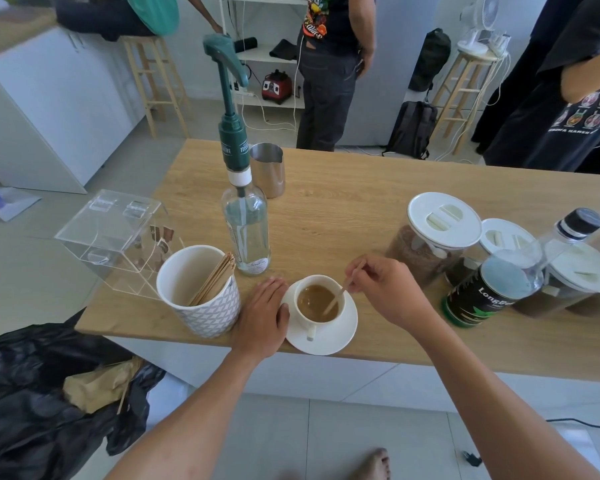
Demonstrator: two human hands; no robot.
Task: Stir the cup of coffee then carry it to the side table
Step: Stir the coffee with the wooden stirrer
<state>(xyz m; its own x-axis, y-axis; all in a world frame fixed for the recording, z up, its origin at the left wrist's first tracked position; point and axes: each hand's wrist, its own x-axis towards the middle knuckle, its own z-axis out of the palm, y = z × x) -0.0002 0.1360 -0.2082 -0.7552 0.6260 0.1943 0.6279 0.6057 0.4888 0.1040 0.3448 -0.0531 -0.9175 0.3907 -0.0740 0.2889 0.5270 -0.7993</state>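
A white cup (303,315) of milky brown coffee stands on a white saucer (343,336) near the front edge of the wooden table (343,209). My right hand (383,292) pinches a thin wooden stir stick (338,295) whose lower end is dipped in the coffee. My left hand (262,317) lies flat on the table, fingers together, touching the saucer's left rim and holding nothing.
A patterned white pot (201,296) of wooden sticks stands left of my left hand, a clear pump bottle (244,216) and a steel jug (267,169) behind. Lidded jars (440,230) and a dark tin (482,296) crowd the right. A clear acrylic box (115,237) sits at the left corner. People stand beyond the table.
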